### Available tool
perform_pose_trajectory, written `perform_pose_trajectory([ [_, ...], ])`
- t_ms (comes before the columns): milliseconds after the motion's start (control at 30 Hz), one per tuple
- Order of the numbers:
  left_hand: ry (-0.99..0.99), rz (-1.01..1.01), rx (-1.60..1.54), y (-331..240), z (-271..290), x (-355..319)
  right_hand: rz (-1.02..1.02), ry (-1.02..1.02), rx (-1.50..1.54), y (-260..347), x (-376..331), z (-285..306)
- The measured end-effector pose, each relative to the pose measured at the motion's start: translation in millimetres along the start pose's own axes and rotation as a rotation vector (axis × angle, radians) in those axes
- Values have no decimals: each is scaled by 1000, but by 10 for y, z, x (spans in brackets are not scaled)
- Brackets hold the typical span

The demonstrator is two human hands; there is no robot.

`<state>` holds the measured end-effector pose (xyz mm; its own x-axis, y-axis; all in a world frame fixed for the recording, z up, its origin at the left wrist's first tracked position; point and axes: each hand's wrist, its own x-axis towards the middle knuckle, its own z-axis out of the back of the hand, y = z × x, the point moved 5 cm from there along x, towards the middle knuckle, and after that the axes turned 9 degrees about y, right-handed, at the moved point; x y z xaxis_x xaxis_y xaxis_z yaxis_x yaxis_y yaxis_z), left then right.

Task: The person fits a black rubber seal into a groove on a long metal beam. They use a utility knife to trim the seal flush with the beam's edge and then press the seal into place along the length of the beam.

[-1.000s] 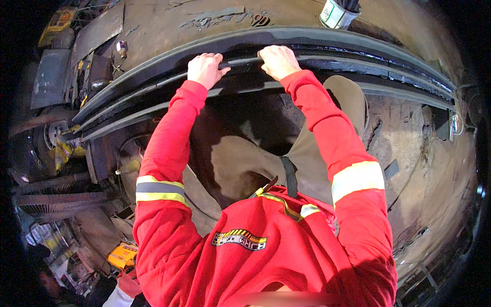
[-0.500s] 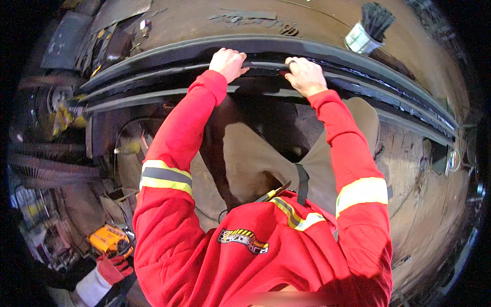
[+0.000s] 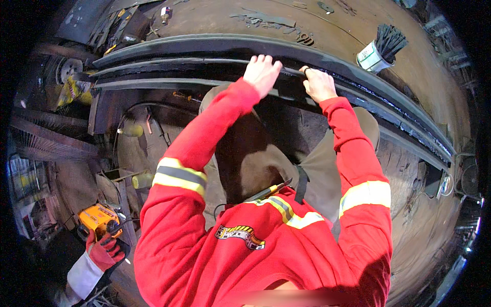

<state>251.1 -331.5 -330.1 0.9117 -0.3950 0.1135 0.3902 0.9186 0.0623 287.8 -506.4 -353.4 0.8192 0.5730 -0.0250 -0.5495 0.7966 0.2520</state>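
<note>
Dim, cluttered workshop w/ rusty brown metal surface, dark shelving at left.

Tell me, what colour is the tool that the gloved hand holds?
Yellow tool, seen in the head view.

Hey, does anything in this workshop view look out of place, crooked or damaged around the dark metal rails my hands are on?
Nothing stands out. The left hand and right hand both rest on the long dark metal rails, which run parallel and unbroken. The white can of black rods stands upright on the brown steel table.
</note>
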Motion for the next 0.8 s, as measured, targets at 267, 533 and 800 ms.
perform_pose_trajectory([
  [267,339,-78,-405,-1152,952,-2044,-58,403,298,-662,-371,341],
  [533,554,-34,-204,-1653,986,-2068,68,579,513,-1039,-404,448],
  [800,711,46,-322,-1653,1005,-1734,124,686,507,-1135,-430,455],
])
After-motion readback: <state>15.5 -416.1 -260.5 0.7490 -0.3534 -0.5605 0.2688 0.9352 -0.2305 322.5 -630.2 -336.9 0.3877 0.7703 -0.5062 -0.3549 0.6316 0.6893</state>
